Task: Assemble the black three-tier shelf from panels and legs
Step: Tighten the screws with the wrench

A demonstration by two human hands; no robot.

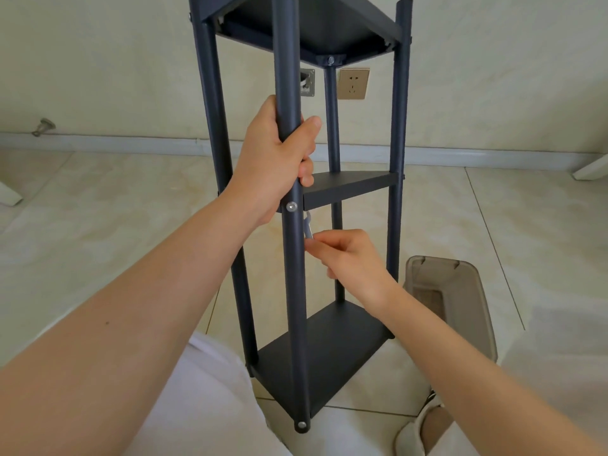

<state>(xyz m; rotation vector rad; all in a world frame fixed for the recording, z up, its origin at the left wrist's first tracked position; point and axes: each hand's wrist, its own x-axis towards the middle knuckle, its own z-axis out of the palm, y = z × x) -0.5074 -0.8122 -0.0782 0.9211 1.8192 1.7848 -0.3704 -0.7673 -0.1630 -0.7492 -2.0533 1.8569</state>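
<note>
The black three-tier shelf (329,350) stands upright on the tiled floor in front of me, with all three panels joined to four round legs. My left hand (279,159) grips the near leg (291,291) just above the middle panel (348,187). A silver bolt head (291,206) shows on that leg at the middle panel's corner. My right hand (348,261) pinches a small flat silver wrench (308,227), whose upper end sits behind the leg under the middle panel's corner.
A translucent brown plastic box (460,291) lies on the floor to the right of the shelf. The wall behind carries a gold socket plate (353,83) and a metal bracket (307,82). My white-clothed knees and a beige shoe (418,432) are at the bottom.
</note>
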